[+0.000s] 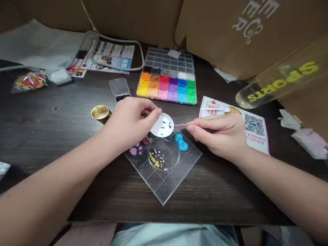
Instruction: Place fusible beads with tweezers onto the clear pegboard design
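Observation:
My left hand (135, 119) pinches the edge of a small round white dish (160, 130) with several black beads on it. In my right hand (217, 135) is a thin pink tool (181, 125), its tip close to the dish's right edge; whether it is tweezers I cannot tell. Below both hands lies a clear pegboard (164, 186), turned cornerwise. On it are a clear round dish (176, 160), loose white beads (160, 155), a yellow bead piece (154, 161), a blue bead piece (181, 141) and a pink paw-like bead piece (134, 150), partly near my left wrist.
An open bead box (166, 89) with many colours stands behind the hands. A small lidded case (119, 87) of black beads and a gold cylinder (100, 113) sit left. A printed card (257, 136) lies right, under a leaning clear SPORTS bottle (276, 83). Cardboard (143, 20) walls the back.

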`<state>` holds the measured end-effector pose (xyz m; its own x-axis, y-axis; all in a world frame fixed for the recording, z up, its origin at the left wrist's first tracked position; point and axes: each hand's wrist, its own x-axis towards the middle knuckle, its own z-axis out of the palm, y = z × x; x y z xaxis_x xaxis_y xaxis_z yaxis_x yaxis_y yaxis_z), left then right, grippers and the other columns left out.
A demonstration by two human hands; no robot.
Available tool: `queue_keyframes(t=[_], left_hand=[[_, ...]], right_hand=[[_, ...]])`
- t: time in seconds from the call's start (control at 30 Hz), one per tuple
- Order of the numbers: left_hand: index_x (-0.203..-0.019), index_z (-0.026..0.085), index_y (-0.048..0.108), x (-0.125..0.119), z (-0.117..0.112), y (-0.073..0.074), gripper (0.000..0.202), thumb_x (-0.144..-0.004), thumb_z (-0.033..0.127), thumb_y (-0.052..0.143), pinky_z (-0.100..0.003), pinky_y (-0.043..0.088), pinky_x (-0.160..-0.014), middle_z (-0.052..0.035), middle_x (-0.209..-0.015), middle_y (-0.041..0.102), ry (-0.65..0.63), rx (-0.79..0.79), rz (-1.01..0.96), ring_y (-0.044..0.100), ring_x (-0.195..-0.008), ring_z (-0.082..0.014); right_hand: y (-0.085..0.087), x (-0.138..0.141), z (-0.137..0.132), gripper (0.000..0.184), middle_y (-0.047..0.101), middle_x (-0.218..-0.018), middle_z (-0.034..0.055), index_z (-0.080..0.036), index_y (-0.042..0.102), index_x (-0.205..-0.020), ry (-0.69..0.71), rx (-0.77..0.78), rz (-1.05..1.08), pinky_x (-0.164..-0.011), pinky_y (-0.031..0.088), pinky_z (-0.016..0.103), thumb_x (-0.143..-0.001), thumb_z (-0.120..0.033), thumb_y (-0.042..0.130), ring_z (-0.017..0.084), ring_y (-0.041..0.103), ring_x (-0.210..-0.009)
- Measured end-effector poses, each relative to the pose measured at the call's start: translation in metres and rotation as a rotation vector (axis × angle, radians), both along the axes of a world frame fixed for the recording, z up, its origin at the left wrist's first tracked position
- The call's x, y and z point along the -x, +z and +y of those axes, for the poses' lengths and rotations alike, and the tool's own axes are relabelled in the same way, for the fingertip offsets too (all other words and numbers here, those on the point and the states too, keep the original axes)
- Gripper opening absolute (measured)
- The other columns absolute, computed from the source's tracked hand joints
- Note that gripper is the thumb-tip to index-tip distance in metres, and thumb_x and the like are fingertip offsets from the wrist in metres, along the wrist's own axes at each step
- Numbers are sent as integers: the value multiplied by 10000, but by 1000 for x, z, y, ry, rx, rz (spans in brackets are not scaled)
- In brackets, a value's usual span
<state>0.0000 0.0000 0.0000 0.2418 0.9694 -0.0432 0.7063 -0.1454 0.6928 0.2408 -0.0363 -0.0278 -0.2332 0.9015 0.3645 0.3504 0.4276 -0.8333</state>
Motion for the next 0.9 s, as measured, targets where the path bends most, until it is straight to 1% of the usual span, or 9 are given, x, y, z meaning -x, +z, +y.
queue_keyframes(t=[0.1, 0.17, 0.3, 0.5, 0.73, 0.9], left_hand=[[-865, 233, 816, 0, 0, 0, 213, -963, 344, 663, -254, 418, -543, 66, -695, 770, -12, 42, -28, 644, -584, -107], [-874, 237, 817, 0, 0, 0, 209, -959, 355, 668, -258, 420, -547, 62, -713, 778, -11, 46, -38, 656, -603, -115], [-869, 239, 819, 3, 3, 1, 200, -947, 355, 676, -276, 433, -598, 49, -699, 770, 17, -1, -11, 643, -607, -125], [-900, 227, 829, 5, 3, 2, 243, -950, 378, 644, -321, 474, -708, 11, -759, 799, 94, -33, -1, 677, -667, -158], [-837, 232, 811, 2, 1, 4, 244, -952, 368, 644, -324, 473, -693, 25, -706, 773, 71, 12, -3, 639, -626, -145], [-820, 232, 810, 2, 1, 5, 240, -944, 358, 648, -338, 456, -692, 24, -733, 782, 81, -13, -8, 657, -665, -154]], right_hand=[[-3, 6, 2, 185, 823, -772, -21, -276, 898, -924, 17, 1, -32, -545, 618, 225, -902, -127, 791, 136, 755, -622], [-4, 6, 2, 184, 834, -799, -8, -269, 898, -927, 14, -11, -43, -542, 624, 245, -891, -123, 793, 152, 763, -626], [-3, 0, 0, 189, 833, -780, 1, -254, 896, -904, -15, -29, -43, -510, 605, 251, -878, -108, 779, 156, 751, -594], [-5, -6, 3, 164, 831, -766, 17, -232, 904, -914, 82, 93, -124, -510, 597, 256, -899, -151, 762, 174, 769, -604], [-7, -7, 4, 156, 837, -787, 35, -220, 904, -917, 110, 124, -158, -517, 585, 270, -911, -159, 761, 182, 770, -613], [-5, -8, 2, 184, 833, -785, 44, -214, 894, -837, 108, 133, -193, -506, 560, 272, -932, -182, 740, 178, 752, -604]])
